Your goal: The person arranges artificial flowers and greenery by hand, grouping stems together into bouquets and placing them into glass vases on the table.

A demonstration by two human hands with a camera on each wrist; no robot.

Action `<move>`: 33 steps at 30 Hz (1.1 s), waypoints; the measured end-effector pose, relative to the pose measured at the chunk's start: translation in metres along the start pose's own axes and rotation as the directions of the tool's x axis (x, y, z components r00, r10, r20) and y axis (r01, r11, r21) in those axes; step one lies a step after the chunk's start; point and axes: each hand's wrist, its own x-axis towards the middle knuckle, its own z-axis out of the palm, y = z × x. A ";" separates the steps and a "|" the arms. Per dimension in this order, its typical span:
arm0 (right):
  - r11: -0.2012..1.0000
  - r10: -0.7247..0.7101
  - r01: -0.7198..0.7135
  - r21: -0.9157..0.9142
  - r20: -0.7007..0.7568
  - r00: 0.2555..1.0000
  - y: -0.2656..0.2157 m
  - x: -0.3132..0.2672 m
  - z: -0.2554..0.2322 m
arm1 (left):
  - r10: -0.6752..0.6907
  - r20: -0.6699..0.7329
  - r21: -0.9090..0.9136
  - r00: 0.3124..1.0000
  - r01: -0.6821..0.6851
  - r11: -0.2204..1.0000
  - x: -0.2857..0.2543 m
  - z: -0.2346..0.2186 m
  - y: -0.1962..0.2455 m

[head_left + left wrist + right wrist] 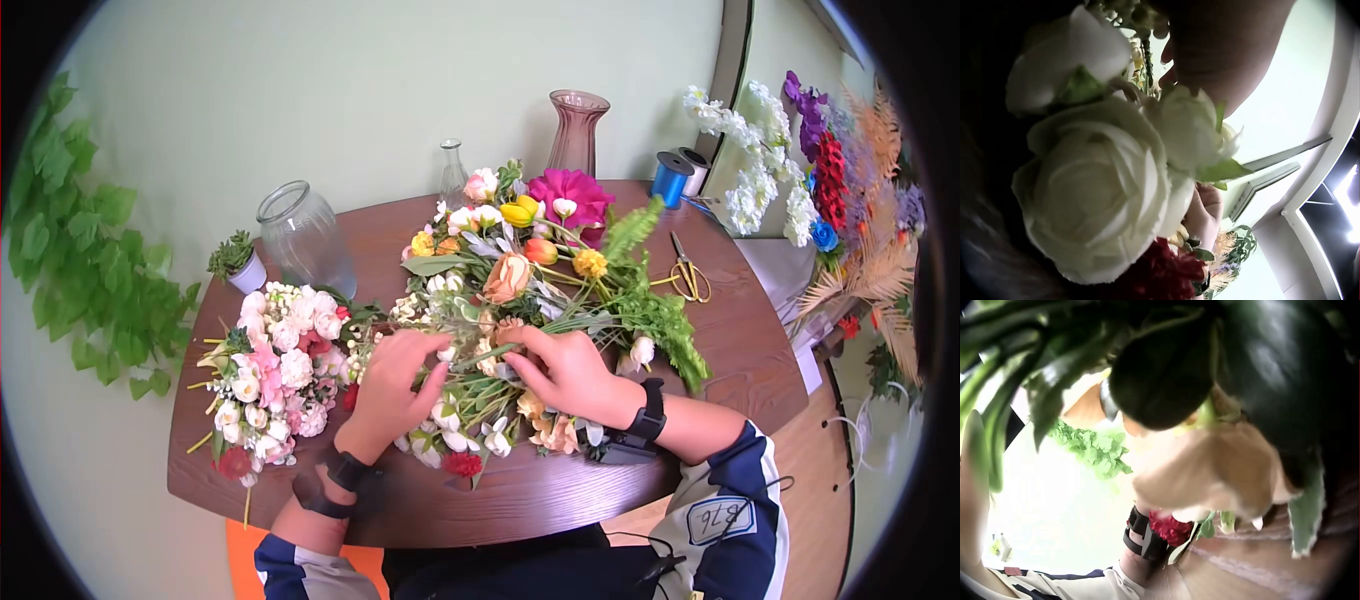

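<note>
In the head view both hands work low over a large heap of artificial flowers. The left hand (395,378) has its thumb and forefinger curled at a small white bud (446,354). Opposite it, the right hand (575,372) pinches a green stem (492,355) that points toward the left hand. A peach rose (507,277) lies just beyond the fingers. White roses (1094,187) fill the left wrist view, hiding most of that hand's fingers. Dark leaves and a peach bloom (1210,469) cover much of the right wrist view.
A pink-and-white bouquet (290,370) lies at the left, near a glass jar (310,240) and a potted succulent (235,258). Behind the heap stand a small bottle (452,170) and a pink vase (575,135). Scissors (688,275) and a blue ribbon spool (671,180) are at right.
</note>
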 end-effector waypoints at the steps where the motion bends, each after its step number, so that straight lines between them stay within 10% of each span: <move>1: 0.992 -0.110 0.107 -0.061 -0.046 0.993 -0.002 -0.001 0.000 | -0.026 0.043 -0.045 0.999 0.028 0.999 -0.002 0.001 0.002; 6: 0.791 -0.568 0.502 -0.350 -0.114 0.815 -0.017 -0.004 -0.008 | -0.197 0.276 -0.557 0.941 0.323 0.765 -0.011 0.005 0.008; 8: 0.790 -0.573 0.512 -0.338 -0.108 0.812 -0.013 -0.005 -0.001 | -0.240 0.450 -0.773 0.860 0.510 0.378 -0.012 0.009 0.012; 12: 0.798 -0.584 0.581 -0.160 0.034 0.811 -0.006 -0.004 0.003 | -0.109 0.308 -0.536 0.945 0.267 0.801 -0.012 0.017 0.015; 18: 0.748 -0.637 0.663 0.002 0.283 0.718 -0.002 -0.006 0.003 | -0.270 0.336 -0.624 0.902 0.428 0.654 -0.024 0.027 0.002; 20: 0.737 -0.652 0.676 0.012 0.278 0.706 -0.006 -0.002 0.000 | -0.302 0.419 -0.753 0.856 0.514 0.411 -0.016 0.022 0.015; 25: 0.733 -0.649 0.680 0.017 0.314 0.693 -0.004 -0.003 0.008 | -0.233 0.330 -0.749 0.915 0.404 0.525 -0.013 0.016 0.010; 27: 0.755 -0.631 0.654 0.038 0.311 0.711 -0.002 -0.003 0.011 | -0.086 0.191 -0.571 0.978 0.182 0.801 -0.012 0.018 0.004; 33: 0.789 -0.598 0.613 0.042 0.284 0.750 0.000 -0.006 0.016 | -0.364 0.319 -0.749 0.875 0.468 0.469 -0.018 0.020 0.013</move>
